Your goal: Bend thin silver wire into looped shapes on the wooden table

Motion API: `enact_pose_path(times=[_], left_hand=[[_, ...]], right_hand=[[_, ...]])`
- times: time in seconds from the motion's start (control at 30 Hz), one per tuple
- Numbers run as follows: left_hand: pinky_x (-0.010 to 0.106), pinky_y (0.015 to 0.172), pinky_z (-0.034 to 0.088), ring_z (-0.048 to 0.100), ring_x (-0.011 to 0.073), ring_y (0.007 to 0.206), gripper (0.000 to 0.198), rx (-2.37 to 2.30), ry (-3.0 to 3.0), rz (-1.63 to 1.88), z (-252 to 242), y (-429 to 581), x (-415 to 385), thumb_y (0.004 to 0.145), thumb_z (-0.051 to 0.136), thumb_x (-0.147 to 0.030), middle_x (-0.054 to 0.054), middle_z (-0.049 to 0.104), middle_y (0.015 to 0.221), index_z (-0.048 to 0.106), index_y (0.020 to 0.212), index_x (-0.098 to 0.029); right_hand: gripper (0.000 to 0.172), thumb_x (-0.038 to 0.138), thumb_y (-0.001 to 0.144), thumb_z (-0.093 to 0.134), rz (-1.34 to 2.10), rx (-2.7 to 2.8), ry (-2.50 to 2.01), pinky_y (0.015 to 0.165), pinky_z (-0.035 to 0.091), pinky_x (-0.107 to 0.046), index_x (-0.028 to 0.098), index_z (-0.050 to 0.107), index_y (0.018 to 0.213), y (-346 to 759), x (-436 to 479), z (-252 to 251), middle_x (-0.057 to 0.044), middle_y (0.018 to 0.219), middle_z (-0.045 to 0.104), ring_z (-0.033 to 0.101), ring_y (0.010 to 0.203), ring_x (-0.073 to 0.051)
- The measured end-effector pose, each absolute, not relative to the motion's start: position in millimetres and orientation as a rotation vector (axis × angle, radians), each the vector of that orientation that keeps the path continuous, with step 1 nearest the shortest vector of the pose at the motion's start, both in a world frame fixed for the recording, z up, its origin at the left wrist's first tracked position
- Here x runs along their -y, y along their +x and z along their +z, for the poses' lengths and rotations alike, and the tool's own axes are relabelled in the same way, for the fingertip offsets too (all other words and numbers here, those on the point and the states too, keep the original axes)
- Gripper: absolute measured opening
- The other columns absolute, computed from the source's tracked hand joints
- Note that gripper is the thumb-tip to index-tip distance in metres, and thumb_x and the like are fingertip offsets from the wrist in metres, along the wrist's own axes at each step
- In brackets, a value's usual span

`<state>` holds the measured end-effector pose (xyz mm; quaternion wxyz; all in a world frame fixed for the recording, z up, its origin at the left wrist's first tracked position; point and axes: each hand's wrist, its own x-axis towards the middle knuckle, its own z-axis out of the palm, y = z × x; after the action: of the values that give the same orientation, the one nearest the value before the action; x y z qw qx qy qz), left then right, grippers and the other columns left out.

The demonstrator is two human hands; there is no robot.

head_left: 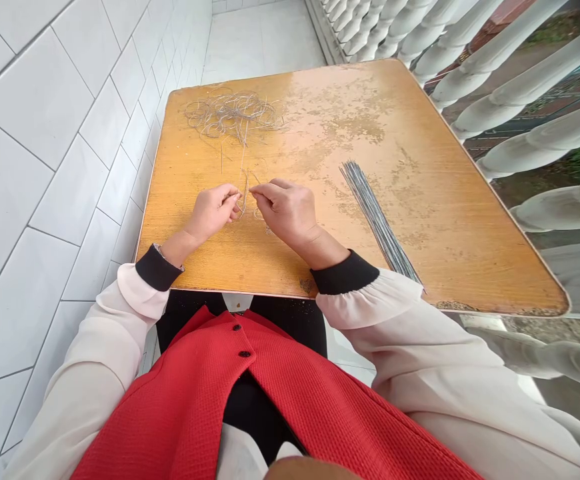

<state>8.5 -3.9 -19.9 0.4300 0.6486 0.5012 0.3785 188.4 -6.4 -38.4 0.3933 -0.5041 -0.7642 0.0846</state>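
Observation:
My left hand [213, 209] and my right hand [286, 209] rest close together on a worn wooden table [420, 220]. Both pinch a thin bent piece of wire [245, 193] between their fingertips. The wire loops between the two hands and its ends lie on the wood. Beyond my hands, at the table's far left, lies a tangled heap of thin wire [233, 113]. To the right of my right hand a bundle of straight grey wire rods [377, 220] lies at a slant.
A white tiled wall [60, 147] runs along the table's left side. White balusters [520, 87] stand to the right of the table. The near table edge meets my lap and red vest [250, 407].

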Motion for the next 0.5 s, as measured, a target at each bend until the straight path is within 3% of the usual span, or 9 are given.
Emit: enact_pose_path(times=[0.13,0.33,0.5], left_hand=[[0.022,0.064,0.047,0.06,0.0098,0.055,0.016,-1.297,1.832,0.939,-22.2,6.7,4.8,0.094,0.053,-0.011,-0.003,0.062,0.064,0.064,0.085,-0.019],[0.028,0.08,0.046,0.066,0.0178,0.078,0.016,-1.366,2.127,0.926,-19.8,7.0,7.3,0.093,0.054,-0.014,0.004,0.071,0.079,0.068,0.088,-0.02],[0.029,0.077,0.044,0.064,0.0187,0.075,0.01,-1.424,2.217,0.869,-21.5,8.4,7.5,0.089,0.06,-0.016,0.005,0.071,0.079,0.069,0.092,-0.019]], right_hand=[[0.024,0.034,0.096,0.056,0.223,1.948,-1.286,0.073,0.049,-0.034,0.025,0.078,0.094,187.7,5.6,-42.6,-0.007,0.084,0.073,0.067,0.082,-0.023],[0.025,0.033,0.098,0.054,0.157,2.011,-1.295,0.071,0.049,-0.035,0.025,0.078,0.095,187.9,5.0,-44.0,-0.008,0.088,0.075,0.068,0.081,-0.024],[0.032,0.031,0.101,0.049,0.005,2.095,-1.36,0.065,0.046,-0.034,0.023,0.08,0.099,186.0,7.0,-38.8,-0.01,0.09,0.077,0.068,0.077,-0.023]])
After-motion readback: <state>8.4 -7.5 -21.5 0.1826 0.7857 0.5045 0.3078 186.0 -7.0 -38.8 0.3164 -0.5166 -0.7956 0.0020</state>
